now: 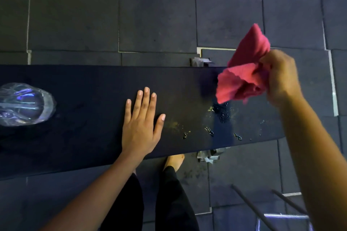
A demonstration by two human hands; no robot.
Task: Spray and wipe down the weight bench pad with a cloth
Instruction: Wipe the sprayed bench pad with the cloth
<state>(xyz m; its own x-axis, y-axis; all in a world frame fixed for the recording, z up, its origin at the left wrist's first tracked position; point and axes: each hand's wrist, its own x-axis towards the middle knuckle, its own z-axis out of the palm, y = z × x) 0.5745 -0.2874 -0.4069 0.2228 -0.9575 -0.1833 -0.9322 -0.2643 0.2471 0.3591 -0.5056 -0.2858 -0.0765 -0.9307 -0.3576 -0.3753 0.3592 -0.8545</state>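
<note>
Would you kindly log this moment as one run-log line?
right hand: holds pink cloth above bench pad | left hand: flat on pad | droplets: unwiped

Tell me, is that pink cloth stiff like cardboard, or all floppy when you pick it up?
Probably floppy: the pink cloth bunches and folds where the right hand grips it, and its loose corners droop toward the bench pad. It also looks light, since a simple pinch holds it in the air. It would likely soak up the spray droplets rather than slide over them.
</note>
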